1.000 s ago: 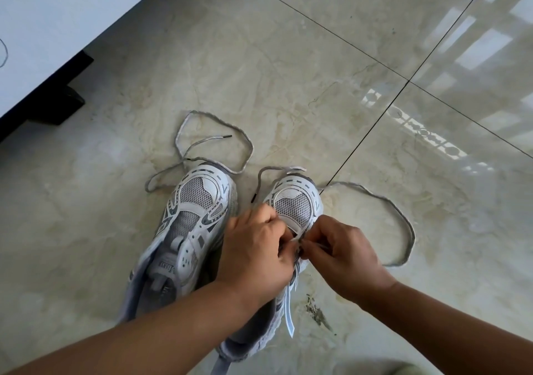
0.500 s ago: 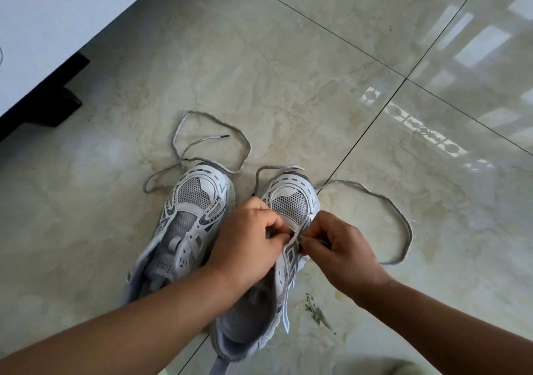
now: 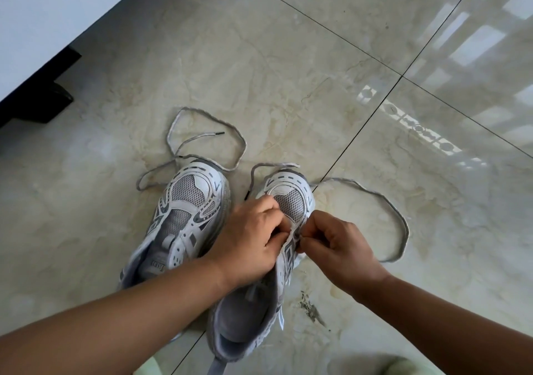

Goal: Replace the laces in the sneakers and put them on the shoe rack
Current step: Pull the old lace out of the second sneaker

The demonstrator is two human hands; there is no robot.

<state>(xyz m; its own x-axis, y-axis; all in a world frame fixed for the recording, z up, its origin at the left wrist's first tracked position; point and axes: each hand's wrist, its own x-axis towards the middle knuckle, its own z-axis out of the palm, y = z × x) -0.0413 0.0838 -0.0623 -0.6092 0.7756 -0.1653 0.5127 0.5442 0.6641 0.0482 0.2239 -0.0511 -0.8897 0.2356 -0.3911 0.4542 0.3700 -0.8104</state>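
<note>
Both forearms enter from the bottom of the view and come together in the middle. The left forearm comes from the lower left corner and is bare; the left hand (image 3: 250, 239) shows its back to the camera, with the fingers curled inward and the fingertips pressed together near the right hand. The right forearm comes from the lower right, also bare. The right hand (image 3: 341, 249) is bent at the wrist, its fingers curled and the thumb meeting the forefinger in a pinch (what it pinches is too small to tell). The two hands almost touch.
</note>
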